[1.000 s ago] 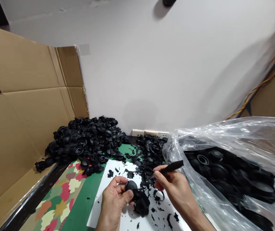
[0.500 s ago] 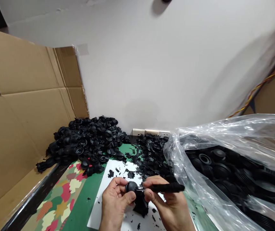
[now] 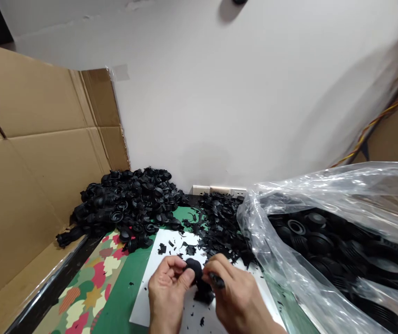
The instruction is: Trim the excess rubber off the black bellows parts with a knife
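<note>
Over the white sheet (image 3: pixel 142 306), my left hand (image 3: pixel 169 290) pinches a rounded black rubber part (image 3: pixel 193 267) between thumb and fingers. Close on its right, my right hand (image 3: pixel 231 290) is closed round a dark-handled tool (image 3: pixel 217 280), whose handle end points toward me; its tip is hidden. Dark rubber material (image 3: pixel 204 295) hangs or lies just below the two hands, blurred. Small black scraps (image 3: pixel 190 250) are scattered on the sheet.
A heap of black rubber parts (image 3: pixel 132 195) is at back left beside a cardboard box (image 3: pixel 45 171). Black scraps (image 3: pixel 221 222) pile up behind the sheet. At right, a clear plastic bag (image 3: pixel 264 241) holds ribbed black parts (image 3: pixel 320 243). Sockets (image 3: pixel 201 190) sit by the wall.
My right hand has turned, so the tool's handle no longer points right but toward me. My left hand still holds the rubber part, which looks slightly turned.
</note>
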Tool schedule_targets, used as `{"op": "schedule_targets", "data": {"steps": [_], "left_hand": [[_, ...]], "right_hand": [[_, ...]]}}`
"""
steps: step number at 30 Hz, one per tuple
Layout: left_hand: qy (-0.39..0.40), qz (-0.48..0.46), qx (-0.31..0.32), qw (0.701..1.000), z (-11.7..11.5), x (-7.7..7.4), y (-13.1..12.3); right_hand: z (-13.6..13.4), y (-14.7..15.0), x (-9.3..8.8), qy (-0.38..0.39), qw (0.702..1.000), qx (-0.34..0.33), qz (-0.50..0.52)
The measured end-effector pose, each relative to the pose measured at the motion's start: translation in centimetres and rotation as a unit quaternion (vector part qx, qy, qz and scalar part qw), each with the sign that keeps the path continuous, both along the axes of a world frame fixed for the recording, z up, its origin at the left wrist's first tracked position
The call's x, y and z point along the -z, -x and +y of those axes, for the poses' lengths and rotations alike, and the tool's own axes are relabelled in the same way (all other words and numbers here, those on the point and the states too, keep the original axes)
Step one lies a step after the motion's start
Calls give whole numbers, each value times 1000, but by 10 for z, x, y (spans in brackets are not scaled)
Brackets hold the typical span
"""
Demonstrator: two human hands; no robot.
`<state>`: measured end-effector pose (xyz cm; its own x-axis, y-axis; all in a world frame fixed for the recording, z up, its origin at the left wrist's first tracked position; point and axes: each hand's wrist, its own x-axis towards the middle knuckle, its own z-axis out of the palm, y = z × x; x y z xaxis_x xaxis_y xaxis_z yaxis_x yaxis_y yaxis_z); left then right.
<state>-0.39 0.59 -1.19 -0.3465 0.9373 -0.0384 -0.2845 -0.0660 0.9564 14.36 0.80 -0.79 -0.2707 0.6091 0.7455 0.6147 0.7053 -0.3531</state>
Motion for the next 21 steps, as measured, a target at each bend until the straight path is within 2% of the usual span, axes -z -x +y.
{"op": "schedule_targets", "data": {"steps": [2, 3, 5, 8, 10, 12, 15, 18, 19, 21], "left_hand": [[-11, -9, -49, 999, 0, -4, 2], [-12, -16, -56, 998, 0, -5, 3], [-5, -37, -32, 999, 0, -6, 3], [5, -64, 1, 998, -2, -5, 2], [11, -75, 5, 997, -2, -6, 1], [18, -83, 11, 996, -3, -8, 1], [33, -101, 26, 994, -2, -10, 1], [43, -114, 36, 992, -1, -11, 2], [45, -114, 40, 992, -1, -11, 2], [43, -108, 36, 993, -1, -10, 1]], "right_hand": [[4, -9, 9, 27, 998, 51, 11], [6, -14, 13, 63, 996, 54, 21], [9, -21, 14, 150, 984, 57, 74], [11, -23, 5, 299, 937, 45, 174], [11, -21, -4, 362, 901, 23, 239], [11, -20, -9, 382, 878, -3, 288], [10, -19, -13, 369, 870, -40, 325], [9, -14, -15, 388, 856, -45, 338], [9, -12, -16, 392, 856, -41, 335], [8, -4, -15, 371, 874, -36, 311]]}}
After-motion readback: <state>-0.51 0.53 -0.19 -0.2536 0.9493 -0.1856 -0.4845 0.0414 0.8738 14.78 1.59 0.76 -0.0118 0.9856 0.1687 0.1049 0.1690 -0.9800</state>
